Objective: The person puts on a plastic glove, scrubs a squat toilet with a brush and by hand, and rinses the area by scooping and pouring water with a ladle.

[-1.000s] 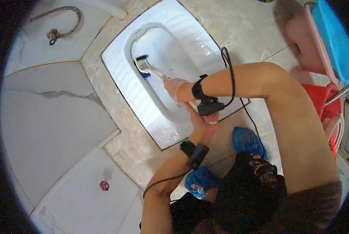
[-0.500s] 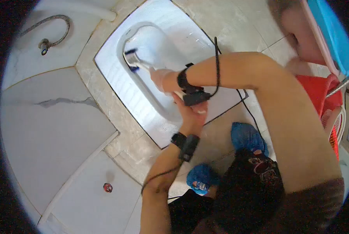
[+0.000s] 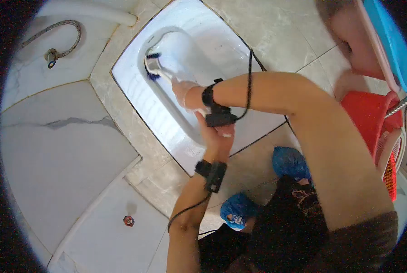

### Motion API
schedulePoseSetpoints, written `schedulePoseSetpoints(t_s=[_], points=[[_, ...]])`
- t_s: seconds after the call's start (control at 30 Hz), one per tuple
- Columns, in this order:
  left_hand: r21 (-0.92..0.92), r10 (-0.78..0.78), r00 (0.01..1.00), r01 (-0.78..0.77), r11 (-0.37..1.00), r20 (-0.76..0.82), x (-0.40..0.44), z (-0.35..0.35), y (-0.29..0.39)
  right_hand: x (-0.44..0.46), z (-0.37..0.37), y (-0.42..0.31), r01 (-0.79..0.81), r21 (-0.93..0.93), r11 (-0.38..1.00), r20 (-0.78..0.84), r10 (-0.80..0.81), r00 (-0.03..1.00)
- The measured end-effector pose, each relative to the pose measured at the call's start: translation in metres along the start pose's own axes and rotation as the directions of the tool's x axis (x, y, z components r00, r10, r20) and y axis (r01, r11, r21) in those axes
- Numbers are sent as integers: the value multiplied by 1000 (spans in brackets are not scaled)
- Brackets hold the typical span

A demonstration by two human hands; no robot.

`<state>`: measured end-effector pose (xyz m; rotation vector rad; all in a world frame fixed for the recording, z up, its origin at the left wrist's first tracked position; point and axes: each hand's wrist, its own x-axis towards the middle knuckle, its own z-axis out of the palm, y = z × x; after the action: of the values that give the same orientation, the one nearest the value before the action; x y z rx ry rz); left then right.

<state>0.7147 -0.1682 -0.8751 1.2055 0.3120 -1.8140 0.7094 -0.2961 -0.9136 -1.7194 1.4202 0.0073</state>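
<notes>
While a braided hose loops down to a metal valve on the marbled wall, a smooth grey panel with one dark, jagged vein spreads beneath. Farther down, a small round red knob stands out from a white surface.

Next comes the squat pan, glossy white ceramic, four-sided and dark-seamed at its edge, a long rounded hollow sunk in it; stone-patterned floor tile surrounds it. In that hollow, near its left wall, is the brush: a pale head with dark blue bristles on opposite sides, its slim white handle slanting down to the right. The right hand is closed round the handle; the left hand is wrapped round it lower down, partly covered by a boxy black device strapped to the right wrist. A similar device sits on the left wrist. Crinkled blue shoe covers show near the dark clothing.

The right forearm crosses the pan and blocks part of it. At the far right, a red container stands beside a perforated basket, near a shiny metal hose; above them a pink basin and a blue basin overlap.
</notes>
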Motion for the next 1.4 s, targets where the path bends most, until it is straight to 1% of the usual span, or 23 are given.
schedulePoseSetpoints(t_s=[0.03,0.13,0.2,0.27,0.33,0.43,0.53,0.6,0.67,0.7,0.77,0.8,0.87,0.97,1.07,1.13,1.17,1.23,1.27,1.3,1.33,1.37,1.4], points=[[44,-1,993,6,999,-120,-11,0,-11,-22,0,-2,0,-3,1000,17,0,1000],[-141,-266,893,335,932,363,-14,-49,-43,-40,31,17,15,-25,1000,96,-12,995],[-135,-175,981,163,977,-86,-28,-8,-35,-38,33,20,18,-87,996,32,-16,999],[-134,-110,979,87,987,-171,-17,11,-20,15,61,36,224,-447,866,-3,-252,968],[-189,-87,992,104,976,97,6,6,11,55,56,32,283,-531,799,-47,-361,931],[-82,-50,955,77,994,291,19,7,26,77,33,28,260,-416,871,-240,-381,893],[62,-59,955,42,997,292,17,21,33,55,-20,20,551,-716,429,422,-363,831],[163,-26,982,-4,987,186,9,30,36,50,-17,26,282,-219,934,91,-268,959],[278,-47,990,9,961,132,3,26,47,49,-2,40,310,-89,947,-262,-322,910],[333,-88,990,46,942,114,4,21,54,51,10,55,426,-327,844,-420,-534,734],[514,-58,998,43,857,13,-1,19,62,25,-3,51,477,106,873,-515,-362,777],[557,-36,999,25,830,8,-3,25,61,5,-25,40,185,706,684,-213,-44,976],[635,-2,1000,-7,772,14,-4,38,54,41,-6,86,379,549,745,-293,-253,922],[625,-91,995,53,779,28,-21,41,53,32,5,99,341,581,739,-332,-167,928],[434,-286,957,236,870,53,-36,40,66,19,0,97,678,49,734,-342,-625,702],[243,-377,916,338,909,138,-33,37,84,-5,-42,54,472,-588,657,-185,-677,712],[142,-390,900,367,919,193,-27,34,93,-1,-53,40,468,-681,564,-87,-696,712],[120,-326,846,304,945,423,-25,30,111,12,-66,31,499,-756,424,12,-753,658],[77,-379,846,379,922,374,-32,36,125,21,-70,26,525,-758,386,1,-805,593],[98,-449,784,453,886,428,-26,28,136,33,-78,20,489,-741,460,-11,-737,676],[161,-322,840,279,947,436,-39,26,140,35,-80,13,445,-721,532,-18,-656,755],[140,-516,714,517,844,473,-29,20,156,24,-86,-2,367,-688,626,-147,-615,774],[150,-493,752,480,865,437,-27,16,165,21,-97,-16,279,-649,708,-288,-568,771]])
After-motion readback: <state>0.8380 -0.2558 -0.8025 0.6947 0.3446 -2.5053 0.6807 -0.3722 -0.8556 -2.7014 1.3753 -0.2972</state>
